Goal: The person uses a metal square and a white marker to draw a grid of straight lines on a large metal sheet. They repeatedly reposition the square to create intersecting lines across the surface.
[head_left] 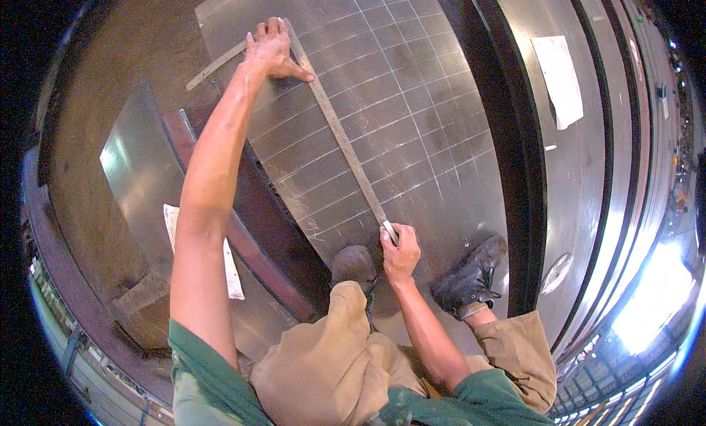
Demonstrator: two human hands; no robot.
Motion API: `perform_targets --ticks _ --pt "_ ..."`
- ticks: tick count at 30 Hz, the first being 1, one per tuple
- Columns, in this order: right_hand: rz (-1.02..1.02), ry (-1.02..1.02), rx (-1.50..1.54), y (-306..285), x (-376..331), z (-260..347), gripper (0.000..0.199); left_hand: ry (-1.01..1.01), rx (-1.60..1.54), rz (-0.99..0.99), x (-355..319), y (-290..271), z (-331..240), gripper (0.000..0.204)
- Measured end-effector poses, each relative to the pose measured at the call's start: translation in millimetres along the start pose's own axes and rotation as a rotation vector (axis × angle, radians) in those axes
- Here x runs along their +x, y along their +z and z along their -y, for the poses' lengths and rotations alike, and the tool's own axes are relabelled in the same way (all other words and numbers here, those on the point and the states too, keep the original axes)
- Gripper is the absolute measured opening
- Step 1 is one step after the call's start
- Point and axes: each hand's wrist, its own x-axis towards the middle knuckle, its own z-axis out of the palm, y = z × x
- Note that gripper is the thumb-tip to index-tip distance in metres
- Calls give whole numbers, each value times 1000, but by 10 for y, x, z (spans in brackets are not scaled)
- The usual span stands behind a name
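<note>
A thin L-shaped steel square point(332, 117) lies on a dark metal plate point(471, 198) scored with a grid of pale lines. My left hand point(271, 57) is over the square's far corner, its fingers across the corner and its thumb stretched out against the long blade. The short blade reaches out to the left past my wrist. At the near end of the long blade, my right hand point(401, 253) pinches the tip between thumb and fingers. A bright white piece shows there; whether it is the blade's end or a separate marking stick, I cannot tell.
My dark shoes point(483, 271) stand on the plate's near part. Long raised metal beams point(518, 154) run along the right, one carrying a white sheet point(557, 80). On the left are a reddish-brown beam point(276, 275), a shiny metal sheet point(132, 157) and white paper point(232, 271).
</note>
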Motion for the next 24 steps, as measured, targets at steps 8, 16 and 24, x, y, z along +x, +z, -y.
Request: perform_targets --ticks 8,16,24 --pt "26 -44 -33 -32 48 -16 19 -24 11 43 -22 -71 -45 153" --pt "-126 -150 78 -298 586 339 18 -35 10 65 -17 -50 -18 155" --pt "-74 -206 208 -292 2067 1452 21 -43 20 141 -6 -86 -38 157"
